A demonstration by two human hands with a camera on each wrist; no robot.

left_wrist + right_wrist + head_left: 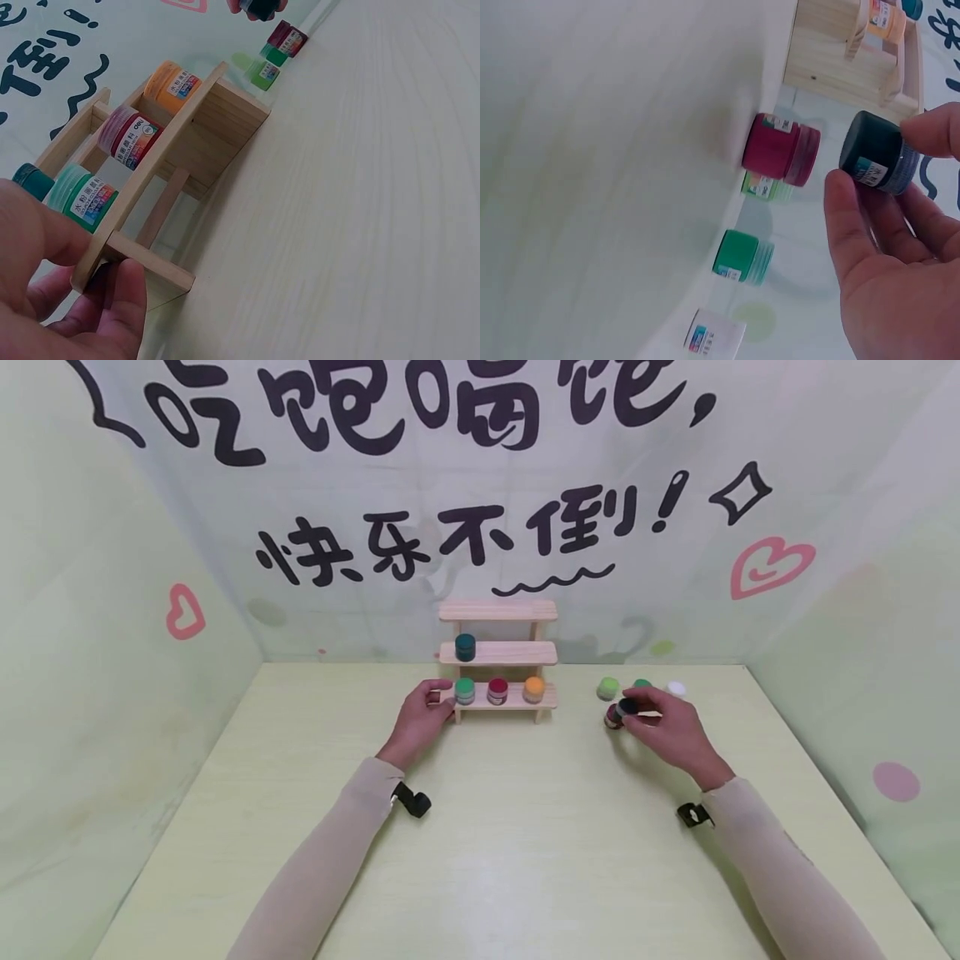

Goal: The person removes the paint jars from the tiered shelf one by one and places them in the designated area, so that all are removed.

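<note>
My left hand [422, 720] grips the left end of the lowest board of a small three-tier wooden rack [513, 652], thumb above and fingers beneath. That board carries a green paint jar [86, 199], a dark red paint jar [129, 138] and an orange paint jar [172, 86]. A dark teal paint jar [465, 647] stands at the left of the middle board. On the right, my right hand [671, 731] pinches a very dark paint jar [877, 154] between thumb and fingers. It is held up close to another dark red jar [772, 150] standing on the table.
Behind the right hand, a light green jar [607, 687], a green jar [739, 256] and a white jar [714, 334] stand on the pale table [495, 843]. A printed cloth [420, 485] hangs behind the rack and along both sides. The rack's top board [498, 610] bears no jars.
</note>
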